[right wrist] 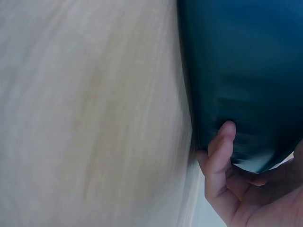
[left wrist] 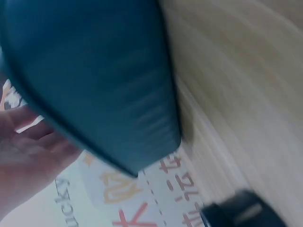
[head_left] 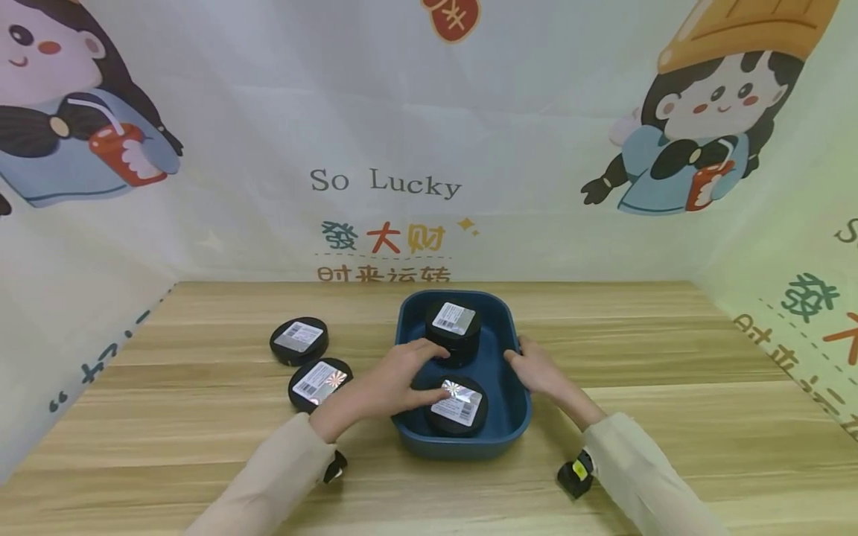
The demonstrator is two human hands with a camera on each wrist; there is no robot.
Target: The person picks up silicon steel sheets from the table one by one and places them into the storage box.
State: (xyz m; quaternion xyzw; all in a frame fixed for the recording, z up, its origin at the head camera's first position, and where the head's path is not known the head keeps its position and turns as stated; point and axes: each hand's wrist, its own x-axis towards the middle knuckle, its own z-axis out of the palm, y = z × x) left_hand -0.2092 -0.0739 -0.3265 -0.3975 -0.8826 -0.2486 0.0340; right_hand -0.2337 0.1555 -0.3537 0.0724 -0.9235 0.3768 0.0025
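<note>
A blue plastic bin point(head_left: 450, 449) stands on the table in the head view. Inside it, a stack of flat black round cases point(head_left: 457, 327) with a white label on top sits at the back, and another labelled round case point(head_left: 458, 414) lies near the front. My left hand point(head_left: 395, 376) reaches over the bin's left rim with fingers spread. Its fingertips are right at the back stack, while the thumb lies over the front case's label. On the bin's right side my right hand point(head_left: 536, 368) grips the rim, thumb on top and fingers against the outer wall point(right wrist: 236, 71).
Two more black round cases lie left of the bin, one farther back point(head_left: 299, 340) and one closer point(head_left: 319, 381), partly behind the left forearm. Wooden table point(head_left: 637, 335) surrounds the bin. A printed cloth point(head_left: 523, 186) hangs behind and at both sides.
</note>
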